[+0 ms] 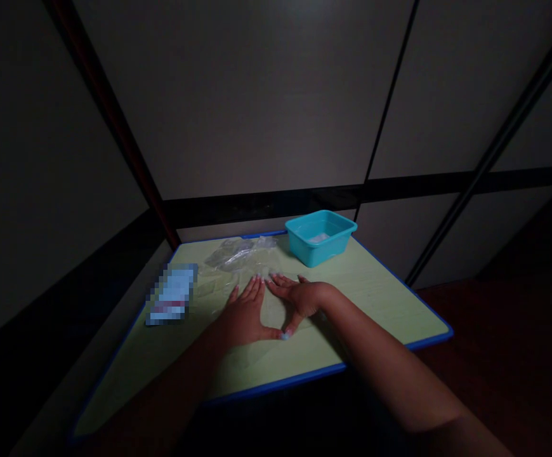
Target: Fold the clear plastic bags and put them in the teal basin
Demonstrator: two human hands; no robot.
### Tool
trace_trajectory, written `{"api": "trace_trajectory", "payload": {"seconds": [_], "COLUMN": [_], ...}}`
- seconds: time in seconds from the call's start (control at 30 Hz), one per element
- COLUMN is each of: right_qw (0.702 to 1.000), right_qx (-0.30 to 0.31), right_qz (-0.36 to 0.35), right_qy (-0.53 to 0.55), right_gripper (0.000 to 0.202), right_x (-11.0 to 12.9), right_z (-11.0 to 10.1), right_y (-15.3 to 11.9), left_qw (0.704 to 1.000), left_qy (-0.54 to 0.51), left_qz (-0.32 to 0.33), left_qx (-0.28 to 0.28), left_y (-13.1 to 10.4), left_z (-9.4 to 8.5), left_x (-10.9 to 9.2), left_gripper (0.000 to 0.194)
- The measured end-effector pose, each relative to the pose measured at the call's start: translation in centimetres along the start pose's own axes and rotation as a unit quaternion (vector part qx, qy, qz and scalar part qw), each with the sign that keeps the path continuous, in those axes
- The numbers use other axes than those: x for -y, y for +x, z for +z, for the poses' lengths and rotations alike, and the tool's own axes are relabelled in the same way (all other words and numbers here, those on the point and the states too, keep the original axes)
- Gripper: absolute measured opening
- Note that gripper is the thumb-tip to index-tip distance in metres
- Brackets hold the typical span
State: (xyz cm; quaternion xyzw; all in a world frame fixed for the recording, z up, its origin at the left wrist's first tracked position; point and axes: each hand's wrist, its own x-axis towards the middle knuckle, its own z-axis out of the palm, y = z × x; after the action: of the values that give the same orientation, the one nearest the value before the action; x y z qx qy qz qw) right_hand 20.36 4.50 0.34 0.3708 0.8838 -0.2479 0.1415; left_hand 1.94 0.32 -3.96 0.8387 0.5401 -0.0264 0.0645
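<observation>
A clear, crinkled plastic sheet or bag [245, 254] lies on the pale yellow-green table [375, 304], its near part under and around both hands. My left hand [245, 320] rests on it with the fingers spread and pointing away from me. Beside it, my right hand [299, 298] is also spread on the plastic, angled to the left. The fingertips and the thumbs of the two hands meet or nearly meet, framing a gap where the thin plastic shows. Neither hand grips anything.
A turquoise plastic basket [321, 254] with something pale inside stands at the back right of the table. A blurred, pixelated light-blue item [174, 295] lies near the left edge. Blue trim [285, 381] borders the table, and panelled cabinet doors [266, 101] rise behind it.
</observation>
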Motion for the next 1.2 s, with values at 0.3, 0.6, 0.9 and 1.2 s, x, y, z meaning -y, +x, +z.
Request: {"api": "trace_trajectory", "payload": {"seconds": [0.3, 0.6, 0.9, 1.2], "right_qw": [0.992, 0.967, 0.958, 0.956], "right_qx": [-0.122, -0.255, -0.284, -0.277], "right_qz": [0.023, 0.019, 0.001, 0.095], "right_qy": [-0.014, 0.009, 0.042, 0.017], "right_gripper": [0.086, 0.059, 0.063, 0.067], "right_x": [0.0, 3.5, 6.5, 5.3], "right_z": [0.6, 4.6, 6.8, 7.5], "right_y": [-1.7, -3.3, -3.1, -4.1], "left_qw": [0.999, 0.999, 0.999, 0.999], "left_qy": [0.012, -0.014, -0.01, -0.01], "left_qz": [-0.005, 0.041, 0.033, -0.007], "left_qx": [-0.041, -0.017, 0.019, 0.037], "left_y": [-0.8, -0.8, -1.0, -0.8], "left_z": [-0.7, -0.4, -0.8, -0.6], "left_x": [-0.7, -0.3, -0.2, -0.3], "left_gripper": [0.103, 0.119, 0.108, 0.13]}}
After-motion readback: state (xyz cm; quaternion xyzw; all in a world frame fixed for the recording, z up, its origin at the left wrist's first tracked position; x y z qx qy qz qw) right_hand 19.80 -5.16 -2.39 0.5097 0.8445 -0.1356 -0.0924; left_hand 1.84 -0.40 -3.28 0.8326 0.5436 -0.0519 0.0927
